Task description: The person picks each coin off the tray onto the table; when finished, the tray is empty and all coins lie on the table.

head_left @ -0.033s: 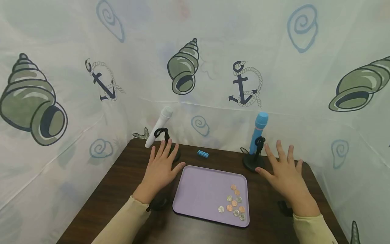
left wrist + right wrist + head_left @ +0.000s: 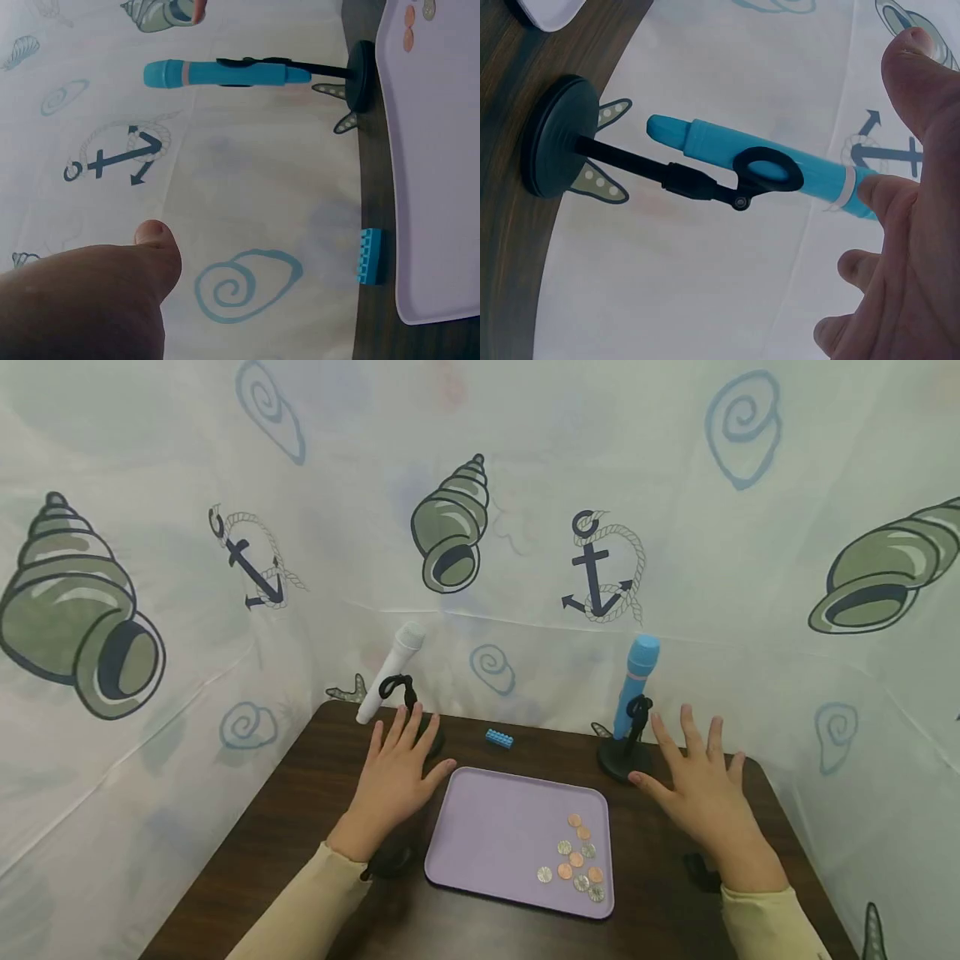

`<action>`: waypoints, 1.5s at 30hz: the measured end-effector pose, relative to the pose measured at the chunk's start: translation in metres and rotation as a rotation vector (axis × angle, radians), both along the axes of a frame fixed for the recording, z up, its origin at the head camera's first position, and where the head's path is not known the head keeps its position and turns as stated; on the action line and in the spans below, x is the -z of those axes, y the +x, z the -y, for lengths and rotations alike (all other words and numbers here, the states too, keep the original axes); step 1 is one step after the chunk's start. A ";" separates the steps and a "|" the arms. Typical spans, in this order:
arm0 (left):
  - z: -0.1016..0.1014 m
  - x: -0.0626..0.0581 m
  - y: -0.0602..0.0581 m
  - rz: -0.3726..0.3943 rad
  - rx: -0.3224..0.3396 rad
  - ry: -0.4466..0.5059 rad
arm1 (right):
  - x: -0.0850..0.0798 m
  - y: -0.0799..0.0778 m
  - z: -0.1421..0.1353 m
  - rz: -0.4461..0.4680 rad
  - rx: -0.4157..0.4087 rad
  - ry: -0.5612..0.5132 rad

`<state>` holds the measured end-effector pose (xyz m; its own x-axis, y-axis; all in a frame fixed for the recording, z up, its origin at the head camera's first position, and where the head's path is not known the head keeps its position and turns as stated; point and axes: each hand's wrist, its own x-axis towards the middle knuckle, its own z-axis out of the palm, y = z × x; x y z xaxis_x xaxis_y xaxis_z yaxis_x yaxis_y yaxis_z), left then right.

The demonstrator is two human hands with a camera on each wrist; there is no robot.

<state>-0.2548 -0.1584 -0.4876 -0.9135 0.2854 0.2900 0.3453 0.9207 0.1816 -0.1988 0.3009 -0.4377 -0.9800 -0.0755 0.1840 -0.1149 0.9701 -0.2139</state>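
Observation:
My left hand [image 2: 395, 781] is spread in the air left of a lilac tray [image 2: 487, 827], in front of a white microphone [image 2: 386, 677] on a black stand. Its fingers hide part of that stand. On the right, my right hand [image 2: 708, 797] hovers with fingers apart, holding nothing. A blue microphone [image 2: 636, 685] leans in a black stand [image 2: 621, 762] just beyond it; the right wrist view shows the stand's ring [image 2: 799, 180] around the microphone. Several copper and silver coins [image 2: 576, 860] lie flat in the tray's right part. Behind the tray lies a small blue toy brick [image 2: 499, 738].
Everything stands on a dark wooden table [image 2: 300, 810]. A pale cloth [image 2: 525, 527] printed with shells and anchors hangs around its back and sides. Black straps [image 2: 393, 858] show at the wrists.

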 end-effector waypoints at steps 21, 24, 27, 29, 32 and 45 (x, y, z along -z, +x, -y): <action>0.011 0.094 -0.018 0.346 0.099 0.393 | 0.015 0.009 0.009 -0.018 -0.061 -0.041; 0.010 0.105 -0.020 0.418 0.114 0.485 | 0.021 0.012 0.016 -0.009 -0.093 -0.085; 0.009 0.115 -0.021 0.465 0.121 0.557 | 0.030 0.013 0.023 0.025 -0.112 -0.145; 0.009 0.121 -0.022 0.481 0.110 0.601 | 0.036 0.013 0.028 0.045 -0.115 -0.172; 0.008 0.127 -0.023 0.454 0.090 0.660 | 0.047 0.012 0.034 0.056 -0.114 -0.207; 0.005 0.135 -0.019 0.322 0.170 0.419 | 0.099 0.011 0.063 0.192 -0.141 -0.242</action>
